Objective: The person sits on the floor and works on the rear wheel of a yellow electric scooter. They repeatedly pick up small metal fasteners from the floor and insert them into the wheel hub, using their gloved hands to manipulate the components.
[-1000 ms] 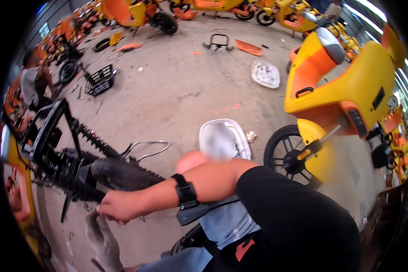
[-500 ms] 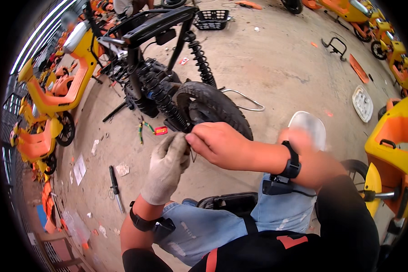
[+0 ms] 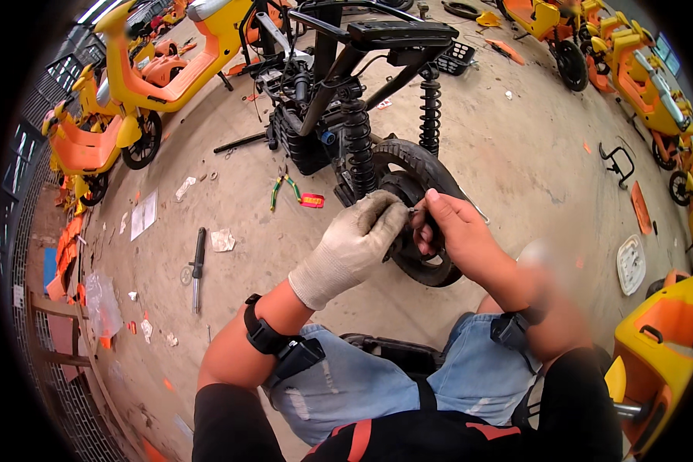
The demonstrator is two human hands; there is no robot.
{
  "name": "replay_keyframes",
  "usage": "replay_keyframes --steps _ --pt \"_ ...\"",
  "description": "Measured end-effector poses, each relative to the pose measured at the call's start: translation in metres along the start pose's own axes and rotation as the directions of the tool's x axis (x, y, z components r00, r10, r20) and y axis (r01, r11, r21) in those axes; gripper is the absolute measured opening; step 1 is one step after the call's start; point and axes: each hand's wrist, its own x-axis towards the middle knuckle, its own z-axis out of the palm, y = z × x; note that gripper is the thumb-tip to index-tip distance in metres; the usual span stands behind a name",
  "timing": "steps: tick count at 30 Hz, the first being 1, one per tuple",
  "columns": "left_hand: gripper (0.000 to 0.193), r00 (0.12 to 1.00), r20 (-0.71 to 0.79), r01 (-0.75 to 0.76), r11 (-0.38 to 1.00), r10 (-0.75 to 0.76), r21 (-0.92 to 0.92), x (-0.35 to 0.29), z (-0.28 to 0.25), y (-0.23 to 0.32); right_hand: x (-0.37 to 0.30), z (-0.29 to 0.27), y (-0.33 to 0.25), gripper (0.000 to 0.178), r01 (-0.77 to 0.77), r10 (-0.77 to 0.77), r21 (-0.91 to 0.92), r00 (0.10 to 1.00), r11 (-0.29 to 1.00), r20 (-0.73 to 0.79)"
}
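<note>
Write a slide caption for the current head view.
Gloved left hand and bare right hand close together beside a dark wheel.

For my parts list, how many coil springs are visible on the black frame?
2: the near spring, above the left hand, and the far spring, beyond the tire. Others may be hidden.

Just past the left hand point(image 3: 353, 245) and right hand point(image 3: 463, 227), the rear wheel point(image 3: 420, 160) and the near shock absorber point(image 3: 357, 142) bar a straight reach forward, with the black frame point(image 3: 396, 32) standing higher behind them. To the left, a hand could pass low over the floor point(image 3: 246, 277) between the gloved wrist and the dark rod point(image 3: 199, 266) (pliers point(image 3: 275, 195) and a red packet point(image 3: 313, 200) lie farther up). Rightward, room runs to the yellow scooter point(image 3: 654, 327); below, jeans-covered legs point(image 3: 343, 381) limit any drop.
</note>
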Motion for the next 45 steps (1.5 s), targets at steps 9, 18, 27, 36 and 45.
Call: replay_keyframes --steps 9,18,27,36,45 --pt "0.015 0.948 0.029 -0.303 0.872 0.317 0.385 0.0 -0.009 0.008 0.001 -0.001 -0.004 0.041 0.011 -0.016 -0.126 0.999 0.992 -0.04" --pt "0.02 0.902 0.081 -0.397 0.741 0.425 0.542 -0.001 -0.017 0.014 0.002 0.0 0.001 0.036 0.073 -0.076 -0.21 0.997 0.975 -0.005" --pt "0.018 0.882 0.096 -0.425 0.689 0.462 0.586 0.0 -0.014 0.012 -0.002 0.002 -0.004 0.032 0.129 -0.133 -0.326 0.991 0.936 0.008" --pt "0.014 0.948 0.048 -0.306 0.857 0.315 0.415 -0.002 -0.002 0.012 -0.008 0.007 0.0 0.027 0.314 -0.33 -0.485 0.943 0.816 0.055" --pt "0.024 0.888 0.205 0.459 0.8 -0.411 -0.387 -0.011 0.003 0.031 -0.003 0.004 -0.006 0.009 0.674 -0.709 -0.726 0.58 0.14 0.402"
